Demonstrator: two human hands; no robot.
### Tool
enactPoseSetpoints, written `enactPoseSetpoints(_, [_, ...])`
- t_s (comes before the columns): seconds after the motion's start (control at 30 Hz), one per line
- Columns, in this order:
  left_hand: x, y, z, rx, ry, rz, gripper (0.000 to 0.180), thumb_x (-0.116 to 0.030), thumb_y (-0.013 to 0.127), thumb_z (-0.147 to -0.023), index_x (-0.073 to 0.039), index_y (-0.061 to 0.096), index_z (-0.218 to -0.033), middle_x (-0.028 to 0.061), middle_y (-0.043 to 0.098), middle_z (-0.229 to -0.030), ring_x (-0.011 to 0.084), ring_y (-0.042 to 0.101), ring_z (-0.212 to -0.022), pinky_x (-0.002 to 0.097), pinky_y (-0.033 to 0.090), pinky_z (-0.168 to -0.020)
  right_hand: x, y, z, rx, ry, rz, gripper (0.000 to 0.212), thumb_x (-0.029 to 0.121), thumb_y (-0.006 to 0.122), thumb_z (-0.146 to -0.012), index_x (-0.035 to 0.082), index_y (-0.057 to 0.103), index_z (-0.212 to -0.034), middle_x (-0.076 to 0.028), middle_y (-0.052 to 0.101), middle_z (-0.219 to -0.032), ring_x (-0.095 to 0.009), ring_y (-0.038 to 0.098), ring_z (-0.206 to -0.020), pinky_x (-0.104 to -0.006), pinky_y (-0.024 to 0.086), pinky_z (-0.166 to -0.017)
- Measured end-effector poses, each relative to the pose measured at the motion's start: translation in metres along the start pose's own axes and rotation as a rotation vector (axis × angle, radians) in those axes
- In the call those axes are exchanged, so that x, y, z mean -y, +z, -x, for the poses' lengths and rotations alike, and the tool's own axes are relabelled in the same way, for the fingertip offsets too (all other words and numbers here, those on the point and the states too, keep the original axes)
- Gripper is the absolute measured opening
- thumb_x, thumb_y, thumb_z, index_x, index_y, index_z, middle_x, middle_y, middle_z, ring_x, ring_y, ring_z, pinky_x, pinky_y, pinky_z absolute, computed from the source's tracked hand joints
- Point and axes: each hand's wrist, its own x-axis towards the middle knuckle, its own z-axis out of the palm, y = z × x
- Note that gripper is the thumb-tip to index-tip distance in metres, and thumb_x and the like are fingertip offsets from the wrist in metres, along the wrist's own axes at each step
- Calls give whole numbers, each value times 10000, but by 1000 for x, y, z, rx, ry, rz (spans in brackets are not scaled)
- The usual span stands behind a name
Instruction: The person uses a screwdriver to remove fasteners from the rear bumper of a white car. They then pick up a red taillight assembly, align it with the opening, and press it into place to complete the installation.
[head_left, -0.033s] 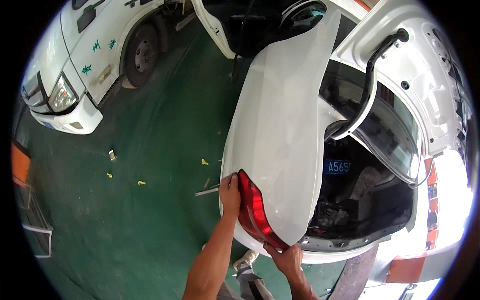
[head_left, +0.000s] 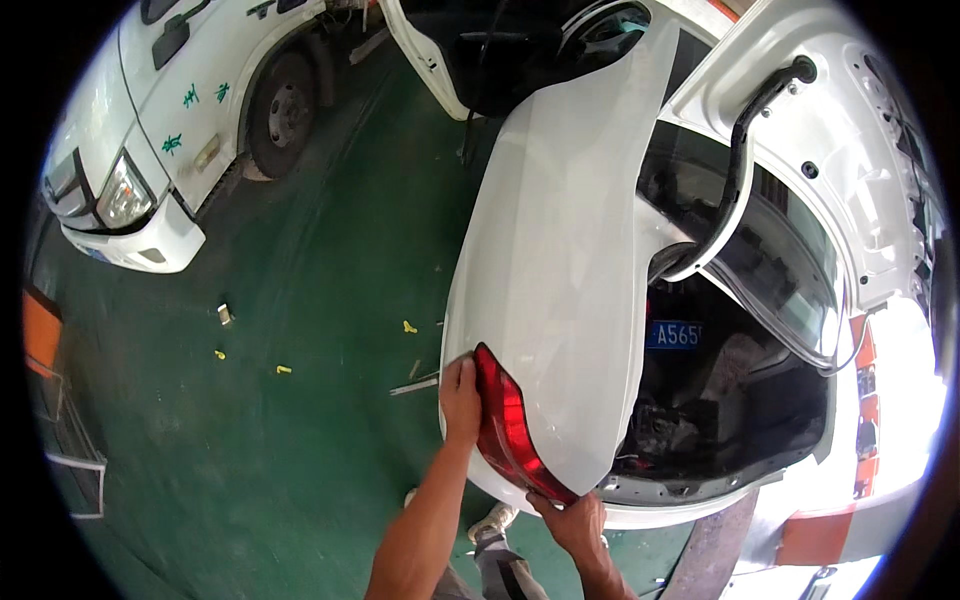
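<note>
A red tail light (head_left: 513, 425) lies against the rear corner of a white car's fender (head_left: 560, 260). At its outer, left edge, my left hand (head_left: 462, 398) holds the lamp, fingers pointing forward along its upper end. My right hand (head_left: 574, 522) grips the lower, inner tip, with the thumb and fingers bent around it. Some of the fingers of both hands are hidden beside or beneath the lamp. Whether the lamp sits fully flush with the body, I cannot tell.
The trunk lid (head_left: 850, 150) stands raised over the dark trunk (head_left: 740, 420), where a blue plate (head_left: 673, 334) lies. A door (head_left: 430, 50) hangs open ahead. A white truck (head_left: 150, 130) stands at the far left. Small yellow pieces (head_left: 410, 327) are scattered on the green floor (head_left: 300, 450).
</note>
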Motion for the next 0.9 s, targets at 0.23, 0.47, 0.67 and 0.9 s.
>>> enactPoseSetpoints(0.23, [-8,-16,76,77,16,200,551,-360,426,-1112,49,493,-1475,213,532,-1492,300,491,-1390,380,344,-1180,4,10,7,2,11,-17,436,436,897,-728,113,802,-1004,-141,777,-929,-394,730,-865,-473,562,-769])
enactPoseSetpoints(0.47, [-20,-6,83,5,39,117,630,-404,401,-1110,80,428,-1513,230,470,-1550,321,438,-1442,397,307,-1206,20,-2,4,1,-8,-99,442,391,920,-704,130,798,-1040,-114,783,-929,-342,744,-863,-435,571,-754])
enactPoseSetpoints(0.67, [61,-14,46,169,-76,400,643,-492,388,-1097,-8,450,-1515,203,502,-1517,330,495,-1389,466,369,-1173,-1,8,0,-45,-78,-33,826,516,910,-695,-19,553,-1214,-198,729,-1016,-380,736,-863,-471,592,-728])
enactPoseSetpoints(0.9, [38,-24,5,338,-481,550,615,-500,531,-1027,-78,498,-1472,166,564,-1442,352,578,-1287,560,509,-1046,-26,17,1,-73,29,-246,799,415,925,-648,-6,565,-1224,-200,640,-1117,-394,683,-964,-482,571,-815])
